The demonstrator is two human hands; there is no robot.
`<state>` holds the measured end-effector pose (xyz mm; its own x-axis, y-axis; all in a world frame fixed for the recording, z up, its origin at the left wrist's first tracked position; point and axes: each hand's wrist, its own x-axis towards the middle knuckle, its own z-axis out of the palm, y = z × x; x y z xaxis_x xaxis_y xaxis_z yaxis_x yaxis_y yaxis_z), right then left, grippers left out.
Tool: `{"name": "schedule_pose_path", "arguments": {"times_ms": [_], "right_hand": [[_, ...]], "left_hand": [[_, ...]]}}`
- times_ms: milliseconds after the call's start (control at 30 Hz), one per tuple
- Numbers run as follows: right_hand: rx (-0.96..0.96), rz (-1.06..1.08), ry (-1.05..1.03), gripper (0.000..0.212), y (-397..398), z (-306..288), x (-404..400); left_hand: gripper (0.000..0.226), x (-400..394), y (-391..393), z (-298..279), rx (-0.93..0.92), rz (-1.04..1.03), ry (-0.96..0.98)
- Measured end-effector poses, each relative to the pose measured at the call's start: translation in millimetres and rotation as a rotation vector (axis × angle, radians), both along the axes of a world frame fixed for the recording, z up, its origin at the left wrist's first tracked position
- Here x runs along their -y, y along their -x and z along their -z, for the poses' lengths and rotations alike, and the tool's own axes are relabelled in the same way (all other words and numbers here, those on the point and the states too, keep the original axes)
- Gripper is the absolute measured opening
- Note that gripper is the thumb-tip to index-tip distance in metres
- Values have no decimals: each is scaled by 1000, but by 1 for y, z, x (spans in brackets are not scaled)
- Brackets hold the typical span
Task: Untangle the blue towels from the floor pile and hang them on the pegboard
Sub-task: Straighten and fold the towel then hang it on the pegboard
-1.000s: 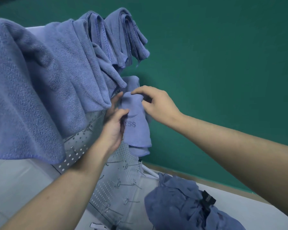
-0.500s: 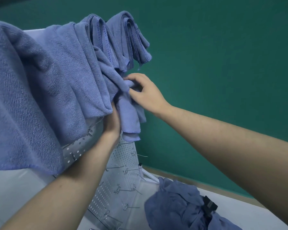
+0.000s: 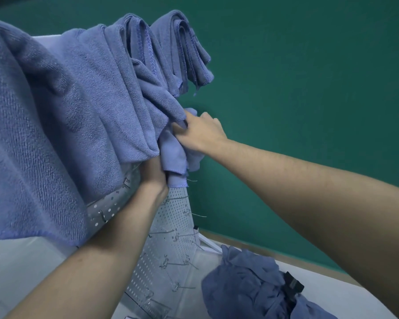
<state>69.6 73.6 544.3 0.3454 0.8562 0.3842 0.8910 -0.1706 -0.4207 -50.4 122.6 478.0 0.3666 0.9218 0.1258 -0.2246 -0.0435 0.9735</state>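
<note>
Terrycloth this soft and limp folds wherever it is unsupported, so the small blue towel, bunched against the pegboard beneath the larger hung towels, looks best held by its hemmed top edge. The right hand pinches its upper folds with curled fingers. The left hand reaches under the hung cloth, its fingers hidden, while the floor pile waits below.
</note>
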Motion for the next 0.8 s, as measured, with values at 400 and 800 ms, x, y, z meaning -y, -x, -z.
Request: {"name": "schedule_pose_path", "arguments": {"times_ms": [400, 800], "right_hand": [[-631, -177, 18, 39, 3, 10, -9], [-829, -235, -97, 16, 8, 32, -18]], "left_hand": [[12, 18, -10, -17, 77, -172, -41], [44, 9, -18, -3, -249, -594, -176]]}}
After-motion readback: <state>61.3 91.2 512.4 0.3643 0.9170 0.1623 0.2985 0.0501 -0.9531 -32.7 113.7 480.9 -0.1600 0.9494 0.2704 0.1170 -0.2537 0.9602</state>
